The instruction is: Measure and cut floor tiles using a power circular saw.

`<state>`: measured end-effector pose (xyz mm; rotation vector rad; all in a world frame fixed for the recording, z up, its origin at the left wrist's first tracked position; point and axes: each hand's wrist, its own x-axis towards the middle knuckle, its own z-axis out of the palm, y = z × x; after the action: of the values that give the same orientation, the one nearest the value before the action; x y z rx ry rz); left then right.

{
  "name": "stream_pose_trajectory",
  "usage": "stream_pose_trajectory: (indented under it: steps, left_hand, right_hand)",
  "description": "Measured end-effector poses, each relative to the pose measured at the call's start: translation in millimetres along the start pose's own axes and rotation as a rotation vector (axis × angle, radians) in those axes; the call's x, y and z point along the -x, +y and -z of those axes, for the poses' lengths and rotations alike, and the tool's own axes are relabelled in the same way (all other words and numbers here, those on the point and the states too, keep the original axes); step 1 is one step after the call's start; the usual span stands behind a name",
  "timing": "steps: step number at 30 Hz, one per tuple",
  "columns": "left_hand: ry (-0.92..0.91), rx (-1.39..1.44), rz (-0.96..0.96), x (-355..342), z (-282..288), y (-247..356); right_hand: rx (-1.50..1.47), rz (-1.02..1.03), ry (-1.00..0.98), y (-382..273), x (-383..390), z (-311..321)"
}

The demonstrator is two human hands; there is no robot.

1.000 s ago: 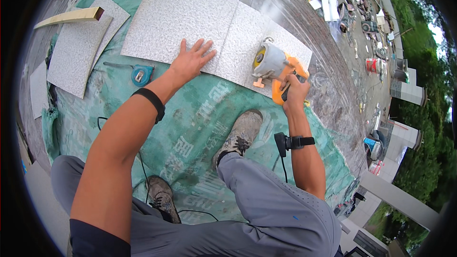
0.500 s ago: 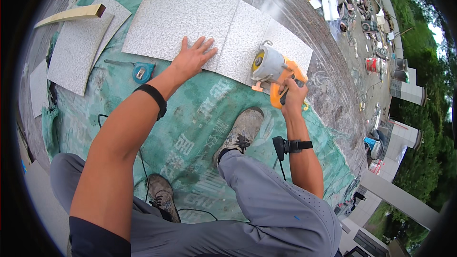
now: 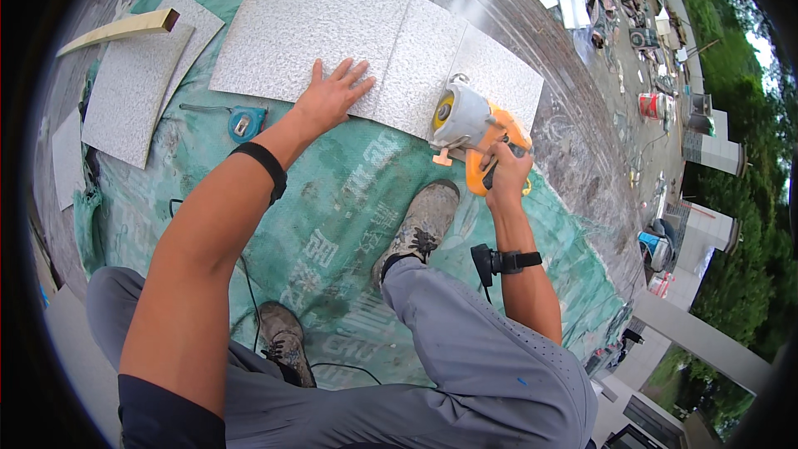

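My left hand (image 3: 334,96) lies flat with its fingers spread on a large speckled grey tile (image 3: 312,21), close to its near edge. In my right hand (image 3: 507,168) is the rear handle of an orange and grey handheld circular cutter (image 3: 478,120). The cutter rests over the near edge of the tiles, where narrower speckled pieces (image 3: 426,58) continue to the right. Its blade is mostly hidden by the grey guard. Left of my left forearm lies a teal tape measure (image 3: 246,123) with a bit of tape pulled out.
Green printed sheeting (image 3: 332,224) covers the ground around my shoes (image 3: 420,220). More cut tiles (image 3: 137,87) lean at the left, with a wooden strip (image 3: 120,32) across them. A black cable (image 3: 249,287) runs near my legs. Debris and a red bucket (image 3: 654,106) stand far right.
The cutter and my right hand have shifted slightly left and nearer to me. My left hand stays flat on the tile, and the whole view has moved a little.
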<state>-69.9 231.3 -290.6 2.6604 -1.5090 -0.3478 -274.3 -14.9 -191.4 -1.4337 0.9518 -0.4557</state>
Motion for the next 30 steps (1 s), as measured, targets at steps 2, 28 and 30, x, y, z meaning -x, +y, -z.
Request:
stream_pose_trajectory:
  steps: [2, 28, 30]
  left_hand:
    - [0.008, -0.002, -0.002, 0, 1, 0]
    - [0.010, 0.030, -0.005, 2, 2, 0]
    - [0.006, 0.034, -0.007, 2, 2, -1]
  right_hand:
    - [0.002, -0.004, 0.000, 1, 1, 0]
    - [-0.031, -0.011, 0.004, 10, 25, 7]
    - [-0.020, -0.032, 0.018, 12, 29, 9]
